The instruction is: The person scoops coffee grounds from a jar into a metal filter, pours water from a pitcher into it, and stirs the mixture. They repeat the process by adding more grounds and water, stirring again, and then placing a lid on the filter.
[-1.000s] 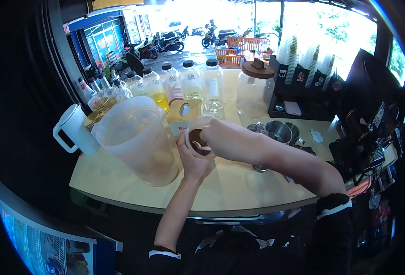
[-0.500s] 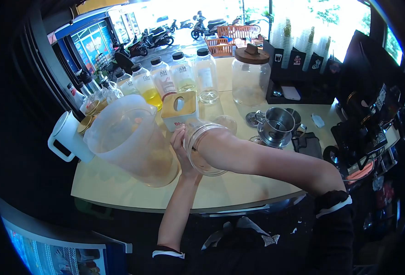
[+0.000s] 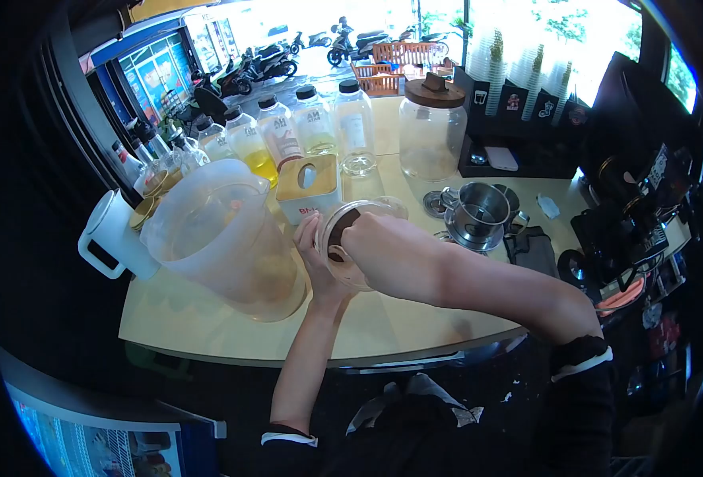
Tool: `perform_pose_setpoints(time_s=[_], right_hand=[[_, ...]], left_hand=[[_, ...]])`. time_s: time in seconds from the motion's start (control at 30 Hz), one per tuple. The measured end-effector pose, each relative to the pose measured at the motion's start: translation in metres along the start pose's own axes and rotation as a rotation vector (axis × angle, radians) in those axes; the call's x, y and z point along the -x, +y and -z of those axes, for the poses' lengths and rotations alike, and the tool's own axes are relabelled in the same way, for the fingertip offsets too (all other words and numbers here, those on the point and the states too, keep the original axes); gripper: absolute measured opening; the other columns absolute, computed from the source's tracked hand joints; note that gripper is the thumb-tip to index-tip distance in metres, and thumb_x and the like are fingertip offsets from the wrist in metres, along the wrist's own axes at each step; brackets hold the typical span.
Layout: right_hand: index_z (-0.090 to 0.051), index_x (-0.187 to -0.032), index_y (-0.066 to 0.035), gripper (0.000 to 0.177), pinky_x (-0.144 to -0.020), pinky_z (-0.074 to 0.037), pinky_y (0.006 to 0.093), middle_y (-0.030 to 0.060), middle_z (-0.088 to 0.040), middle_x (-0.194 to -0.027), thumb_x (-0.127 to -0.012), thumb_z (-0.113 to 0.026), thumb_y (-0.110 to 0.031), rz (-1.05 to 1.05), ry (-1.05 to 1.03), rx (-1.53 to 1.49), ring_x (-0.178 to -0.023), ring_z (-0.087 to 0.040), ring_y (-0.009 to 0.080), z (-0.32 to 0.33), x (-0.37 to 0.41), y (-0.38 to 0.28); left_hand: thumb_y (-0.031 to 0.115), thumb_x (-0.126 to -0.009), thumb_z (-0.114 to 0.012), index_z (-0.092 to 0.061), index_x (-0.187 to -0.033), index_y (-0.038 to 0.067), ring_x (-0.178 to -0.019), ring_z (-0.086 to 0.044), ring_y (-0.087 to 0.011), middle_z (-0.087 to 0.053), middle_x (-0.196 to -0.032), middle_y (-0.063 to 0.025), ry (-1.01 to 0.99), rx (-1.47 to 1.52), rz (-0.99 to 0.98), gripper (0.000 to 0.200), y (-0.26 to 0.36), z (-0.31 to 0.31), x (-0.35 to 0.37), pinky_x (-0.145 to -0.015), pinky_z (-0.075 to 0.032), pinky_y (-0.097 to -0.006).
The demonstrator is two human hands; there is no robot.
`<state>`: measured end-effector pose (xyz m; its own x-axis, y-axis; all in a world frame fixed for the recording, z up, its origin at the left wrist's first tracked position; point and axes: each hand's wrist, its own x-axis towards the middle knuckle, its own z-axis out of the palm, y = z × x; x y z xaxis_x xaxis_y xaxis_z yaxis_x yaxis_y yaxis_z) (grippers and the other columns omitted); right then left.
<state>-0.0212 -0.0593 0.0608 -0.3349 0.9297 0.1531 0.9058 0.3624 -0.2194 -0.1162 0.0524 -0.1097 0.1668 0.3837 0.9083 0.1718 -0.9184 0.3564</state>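
Left forearm [image 3: 307,358] is angled forward from its cuff; left hand [image 3: 325,270] is raised at its end, fingers [image 3: 307,234] curved. Right forearm [image 3: 495,282] is reached across from the right, elbow bent. Right hand [image 3: 383,242] is held just beside the left, back uppermost, fingertips hidden.

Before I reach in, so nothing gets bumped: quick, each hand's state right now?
Left hand: holding the jar.
Right hand: closed at the jar's mouth; what it grips cannot be told.
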Motion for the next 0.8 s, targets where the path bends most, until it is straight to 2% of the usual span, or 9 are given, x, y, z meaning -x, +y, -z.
perform_pose_setpoints(time_s=[0.07,0.3,0.37,0.4,0.43,0.5,0.53,0.63,0.8], right_hand=[[-0.064,-0.078,0.01,0.013,-0.066,-0.055,0.0395,0.0257,-0.063,-0.074,-0.068,-0.058,0.004,-0.035,-0.069,-0.03,-0.074,-0.066,0.0372,0.007,0.002,0.001],[-0.064,-0.087,0.01,0.021,-0.078,-0.049,0.043,0.0267,-0.063,-0.08,-0.074,-0.05,0.002,0.005,0.119,-0.134,-0.081,-0.064,0.0381,0.029,0.017,0.021],[-0.065,-0.089,0.009,0.023,-0.073,-0.05,0.0408,0.0249,-0.063,-0.077,-0.074,-0.049,0.0,-0.172,0.057,-0.203,-0.075,-0.064,0.0367,0.036,0.019,0.031],[-0.066,-0.088,0.007,0.023,-0.068,-0.049,0.036,0.0204,-0.064,-0.072,-0.075,-0.049,-0.001,-0.085,0.109,-0.183,-0.068,-0.064,0.0291,0.035,0.018,0.04],[-0.066,-0.088,0.007,0.023,-0.068,-0.049,0.036,0.0204,-0.064,-0.072,-0.075,-0.049,-0.001,-0.085,0.11,-0.179,-0.068,-0.064,0.0291,0.037,0.021,0.046],[-0.067,-0.089,0.006,0.023,-0.064,-0.049,0.0319,0.015,-0.064,-0.069,-0.076,-0.05,-0.002,-0.175,0.041,-0.313,-0.064,-0.062,0.0205,0.043,0.026,0.053],[-0.068,-0.091,0.005,0.023,-0.06,-0.047,0.0264,0.008,-0.065,-0.069,-0.077,-0.051,-0.004,-0.156,0.022,-0.325,-0.062,-0.059,0.0108,0.043,0.028,0.06],[-0.068,-0.093,0.004,0.022,-0.06,-0.046,0.0235,0.0048,-0.065,-0.07,-0.079,-0.052,-0.005,-0.249,-0.015,-0.508,-0.063,-0.057,0.0066,0.047,0.034,0.065],[-0.067,-0.094,0.006,0.024,-0.064,-0.049,0.0287,0.011,-0.067,-0.074,-0.079,-0.051,-0.005,-0.256,-0.022,-0.633,-0.068,-0.062,0.014,0.048,0.039,0.081]], left_hand=[[0.02,-0.06,-0.087,-0.028,-0.135,0.005,-0.124,-0.037,-0.0317,-0.037,-0.128,-0.015,-0.006,-0.006,0.029,0.096,-0.002,0.0,0.0,-0.108,-0.032,-0.0428],[0.011,-0.05,-0.088,-0.029,-0.136,0.005,-0.123,-0.038,-0.0333,-0.038,-0.128,-0.0157,0.064,-0.005,0.073,0.105,-0.014,-0.008,0.004,-0.108,-0.033,-0.0447],[0.01,-0.05,-0.088,-0.029,-0.137,0.006,-0.123,-0.038,-0.0335,-0.037,-0.128,-0.0155,0.043,0.002,0.089,0.105,-0.014,-0.005,0.004,-0.108,-0.033,-0.0449],[0.009,-0.049,-0.087,-0.03,-0.137,0.006,-0.123,-0.038,-0.0336,-0.037,-0.128,-0.0153,0.02,0.005,0.108,0.104,-0.014,-0.004,0.004,-0.108,-0.034,-0.0451],[0.009,-0.049,-0.087,-0.03,-0.137,0.006,-0.123,-0.038,-0.0336,-0.037,-0.128,-0.0153,0.023,0.007,0.106,0.104,-0.014,-0.004,0.004,-0.108,-0.034,-0.0451],[0.01,-0.049,-0.087,-0.03,-0.136,0.005,-0.122,-0.037,-0.0303,-0.035,-0.128,-0.0133,0.031,0.032,0.134,0.105,-0.017,-0.007,0.007,-0.103,-0.037,-0.0425],[0.01,-0.049,-0.087,-0.03,-0.136,0.005,-0.122,-0.037,-0.0303,-0.035,-0.128,-0.0133,0.035,0.032,0.131,0.105,-0.018,-0.007,0.007,-0.103,-0.037,-0.0425],[0.009,-0.048,-0.087,-0.03,-0.136,0.005,-0.123,-0.037,-0.0306,-0.034,-0.129,-0.0127,0.009,0.057,0.146,0.105,-0.016,-0.006,0.007,-0.104,-0.037,-0.0421],[0.007,-0.047,-0.087,-0.029,-0.138,0.006,-0.124,-0.036,-0.0305,-0.033,-0.13,-0.0125,-0.019,-0.002,0.133,0.108,-0.01,-0.005,0.005,-0.105,-0.037,-0.042]])
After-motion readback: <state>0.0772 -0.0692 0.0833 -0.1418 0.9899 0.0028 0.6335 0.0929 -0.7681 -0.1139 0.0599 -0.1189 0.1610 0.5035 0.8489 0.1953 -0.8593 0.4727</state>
